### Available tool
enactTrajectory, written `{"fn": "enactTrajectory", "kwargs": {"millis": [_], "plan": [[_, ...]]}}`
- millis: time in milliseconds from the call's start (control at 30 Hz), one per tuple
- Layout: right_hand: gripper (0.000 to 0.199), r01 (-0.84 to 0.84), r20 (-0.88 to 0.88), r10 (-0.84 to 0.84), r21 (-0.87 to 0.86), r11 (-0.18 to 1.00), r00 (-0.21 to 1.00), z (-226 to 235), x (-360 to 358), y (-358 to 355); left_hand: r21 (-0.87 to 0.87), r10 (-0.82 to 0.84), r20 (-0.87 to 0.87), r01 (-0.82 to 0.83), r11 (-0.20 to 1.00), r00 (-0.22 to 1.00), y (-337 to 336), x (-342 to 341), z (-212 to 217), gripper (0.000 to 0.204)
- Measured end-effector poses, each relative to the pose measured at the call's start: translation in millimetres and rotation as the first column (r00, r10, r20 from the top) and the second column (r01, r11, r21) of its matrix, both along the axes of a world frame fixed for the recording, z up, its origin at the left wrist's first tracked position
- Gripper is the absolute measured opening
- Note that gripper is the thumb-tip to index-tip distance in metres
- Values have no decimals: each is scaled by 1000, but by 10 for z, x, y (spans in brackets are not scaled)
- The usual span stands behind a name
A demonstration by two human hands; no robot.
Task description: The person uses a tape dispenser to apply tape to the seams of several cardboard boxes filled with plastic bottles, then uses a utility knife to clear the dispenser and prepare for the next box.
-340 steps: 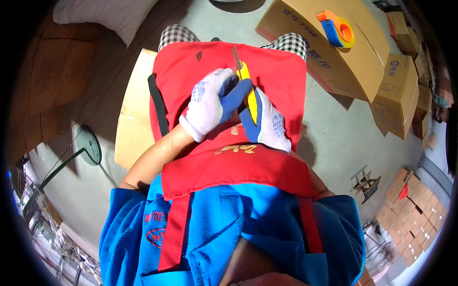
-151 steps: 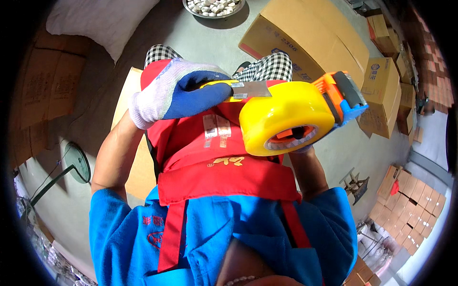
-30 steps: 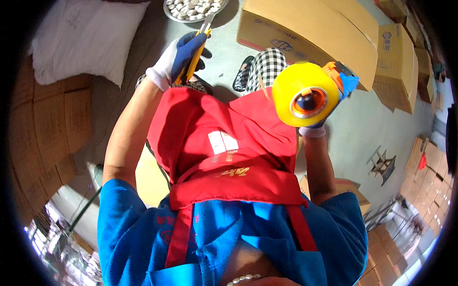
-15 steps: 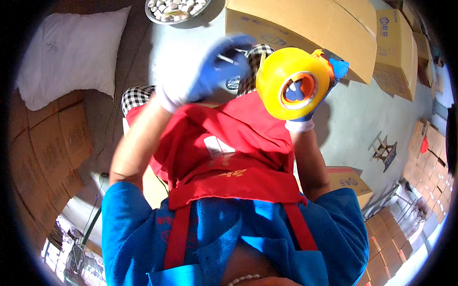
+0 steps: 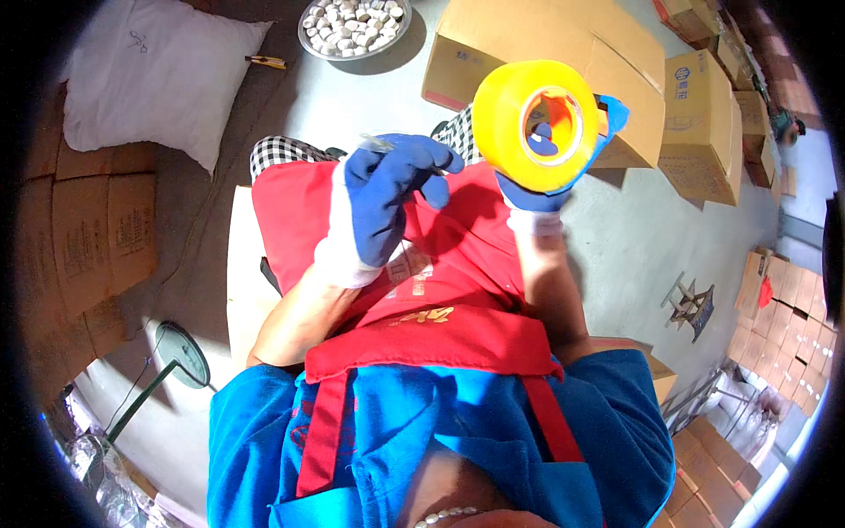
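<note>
My right hand, in a blue-and-white work glove, grips a tape dispenser with orange and blue parts. A large roll of yellow tape on it faces me and hides most of the fingers. Over the red apron, my left hand wears a matching glove. Its fingers are curled inward, with the thumb and fingertips close together. A thin, clear, shiny strip shows along those fingers; what it is cannot be made out.
Ahead stand a large cardboard carton and a metal bowl of pale stone-like pieces. A white sack lies at left, with a yellow-handled cutter beside it. Stacked cartons line the left; a small wooden stool sits at right.
My left hand, blurred and farther forward before, has come back closer to my body over the apron. The right hand still holds the tape dispenser, slightly shifted. The view has shifted a little.
</note>
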State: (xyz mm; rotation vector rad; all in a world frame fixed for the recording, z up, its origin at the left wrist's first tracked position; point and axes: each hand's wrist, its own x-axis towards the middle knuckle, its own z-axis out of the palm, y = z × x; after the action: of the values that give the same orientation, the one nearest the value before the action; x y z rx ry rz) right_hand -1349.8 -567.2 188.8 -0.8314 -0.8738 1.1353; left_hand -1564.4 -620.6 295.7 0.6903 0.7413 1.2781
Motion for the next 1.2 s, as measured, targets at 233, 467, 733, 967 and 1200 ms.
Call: {"fn": "enactTrajectory", "kwargs": {"millis": [233, 467, 733, 967, 1200], "plan": [[50, -45, -37, 49, 89, 995, 998, 494, -222, -92, 358, 263, -54, -228, 905, 963, -269, -452, 464, 12], [45, 129, 448, -235, 254, 958, 862, 507, -190, -8, 531, 182, 86, -199, 823, 980, -398, -1041, 718, 28], [73, -111, -371, 88, -41, 993, 924, 520, -247, -231, 615, -93, 219, -63, 786, 971, -189, -1168, 1051, 39], [69, -285, -346, 226, -129, 950, 911, 484, -259, -505, 623, 114, 63, -128, 772, 991, -8, -1447, 1265, 40], [83, -365, -255, 314, -186, 912, 915, 233, -65, -736, 659, 344, -114, -188, 728, 932, 121, -2088, 1467, 40]]}}
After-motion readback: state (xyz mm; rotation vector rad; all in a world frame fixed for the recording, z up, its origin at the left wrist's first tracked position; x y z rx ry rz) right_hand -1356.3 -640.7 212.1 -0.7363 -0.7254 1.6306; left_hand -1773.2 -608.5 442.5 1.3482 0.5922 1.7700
